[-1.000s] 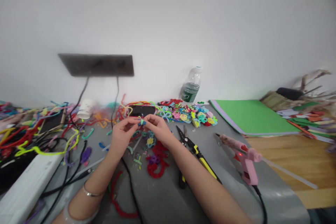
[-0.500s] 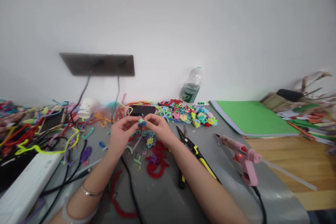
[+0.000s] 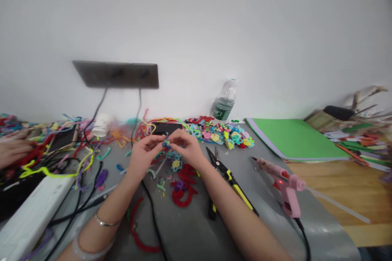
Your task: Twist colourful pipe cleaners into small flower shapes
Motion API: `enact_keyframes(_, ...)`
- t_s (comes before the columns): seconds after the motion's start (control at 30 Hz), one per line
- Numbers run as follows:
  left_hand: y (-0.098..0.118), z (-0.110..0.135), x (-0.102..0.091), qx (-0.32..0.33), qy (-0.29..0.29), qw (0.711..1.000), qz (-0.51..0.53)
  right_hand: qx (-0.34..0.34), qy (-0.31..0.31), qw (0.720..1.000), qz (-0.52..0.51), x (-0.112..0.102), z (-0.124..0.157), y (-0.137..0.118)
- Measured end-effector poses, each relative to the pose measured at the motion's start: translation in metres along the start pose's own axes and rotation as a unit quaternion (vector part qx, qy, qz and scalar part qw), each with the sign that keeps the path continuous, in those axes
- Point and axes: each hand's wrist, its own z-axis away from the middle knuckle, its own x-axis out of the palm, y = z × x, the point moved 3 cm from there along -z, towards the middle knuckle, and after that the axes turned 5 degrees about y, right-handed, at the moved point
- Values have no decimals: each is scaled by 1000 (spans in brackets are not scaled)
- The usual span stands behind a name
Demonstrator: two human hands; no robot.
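Observation:
My left hand (image 3: 143, 154) and my right hand (image 3: 186, 147) meet over the middle of the grey table. Between their pinched fingertips is a small blue and pale green piece of pipe cleaner (image 3: 166, 142); its exact shape is too small to make out. Just below my fingers lie light blue pipe-cleaner flowers with a yellow one (image 3: 175, 164). Nearer to me is a red pipe-cleaner shape (image 3: 184, 189) with a purple curl (image 3: 179, 186) on it. Short green snippets (image 3: 160, 186) lie beside it.
Pliers (image 3: 231, 179) with yellow-black handles lie by my right forearm. A pink glue gun (image 3: 286, 183) with a lit red light stands right. Behind are a bottle (image 3: 224, 102), a flower pile (image 3: 226, 133) and green sheets (image 3: 294, 136). Another person's hand (image 3: 14, 151) is far left.
My hands stay together, but the piece between my fingertips has turned and shows differently. Another person's hand has come further into view at the left edge.

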Motion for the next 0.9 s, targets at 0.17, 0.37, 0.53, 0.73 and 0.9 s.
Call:
enact_keyframes(0.17,-6,-1,-2,-16,-2,1000,16,-54,8,998,5,-2,-1,-1)
enact_keyframes(0.37,-9,1,-2,-42,10,997,56,-41,27,998,39,-1,-1,-3)
enact_keyframes(0.53,-9,2,0,-54,17,996,69,-41,30,999,18,0,0,-4)
enact_keyframes(0.73,-10,2,1,-52,26,995,77,-48,35,997,46,0,1,-3)
enact_keyframes(0.9,-10,2,3,-66,26,993,96,-78,38,994,62,0,1,-5)
